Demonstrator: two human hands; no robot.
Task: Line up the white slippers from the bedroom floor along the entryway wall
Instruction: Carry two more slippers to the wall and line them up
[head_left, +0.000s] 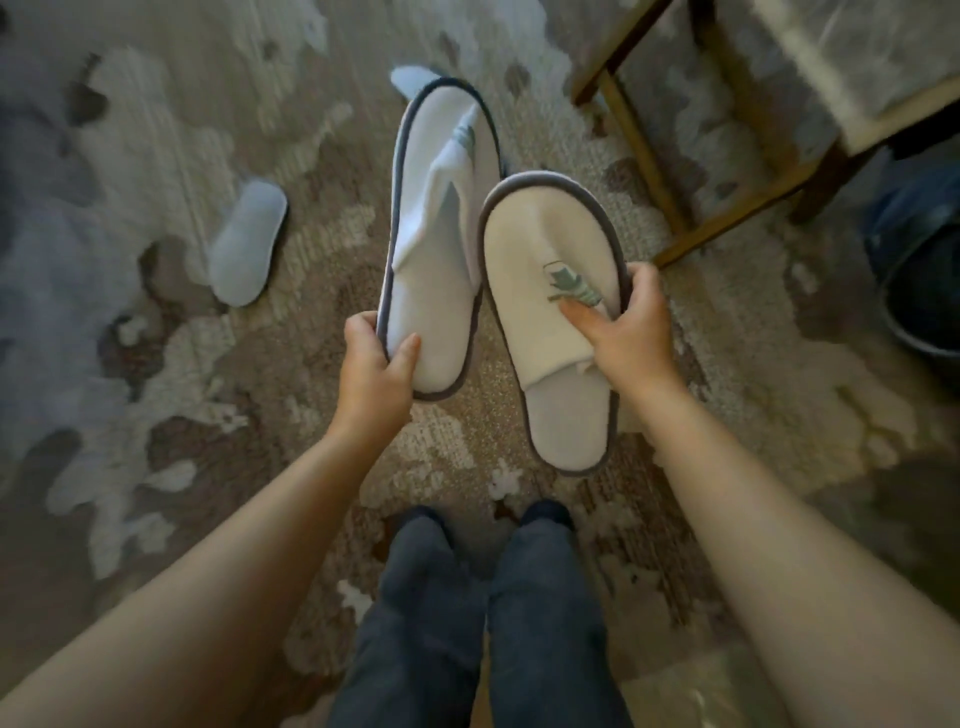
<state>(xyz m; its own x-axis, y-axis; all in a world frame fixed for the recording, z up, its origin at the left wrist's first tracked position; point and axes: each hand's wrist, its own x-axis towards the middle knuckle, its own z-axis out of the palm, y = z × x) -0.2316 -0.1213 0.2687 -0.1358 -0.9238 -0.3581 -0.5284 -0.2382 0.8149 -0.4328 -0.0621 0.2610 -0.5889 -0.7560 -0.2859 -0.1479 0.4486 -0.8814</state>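
I hold two white slippers with grey trim above the patterned rug. My left hand (378, 364) grips the heel end of the left slipper (436, 244), whose toe points away from me. My right hand (626, 332) clasps the right slipper (545, 322) across its upper, thumb on the green emblem, heel end toward me. A third white slipper (248, 240) lies sole-up on the rug at the left. Behind the held left slipper, part of a fourth white slipper (413, 80) shows on the floor.
A wooden chair frame (675, 182) with a pale cushion stands at the upper right. A dark blue round container (919, 270) sits at the right edge. My legs in dark trousers (483, 613) stand on the brown and grey rug (156, 364).
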